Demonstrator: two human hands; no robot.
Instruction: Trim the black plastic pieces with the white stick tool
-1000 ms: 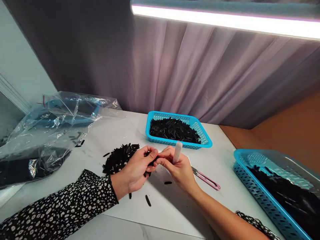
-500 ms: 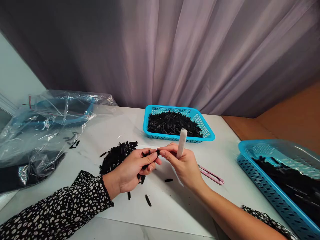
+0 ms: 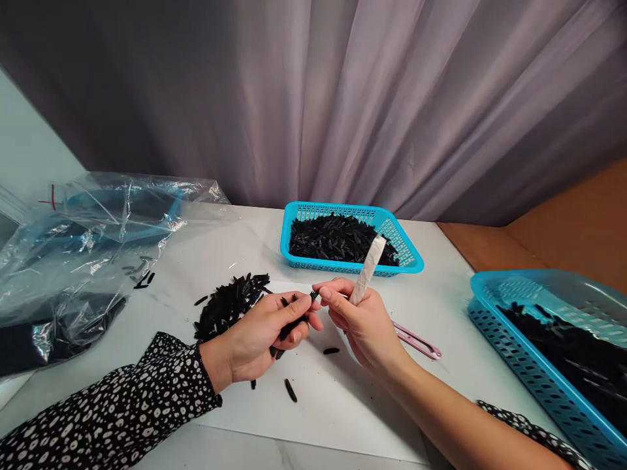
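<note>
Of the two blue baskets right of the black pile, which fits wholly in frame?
The back basket beyond the right hand, before the curtain; the other basket, at far right, is cut off by the frame's edge.

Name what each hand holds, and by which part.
Left hand: black pieces, partly hidden; held part unclear. Right hand: a white stick, by its lower part. One small black piece sits between both hands.

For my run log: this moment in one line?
left hand: holds black strips | right hand: holds white stick | far blue basket: strip heap
</note>
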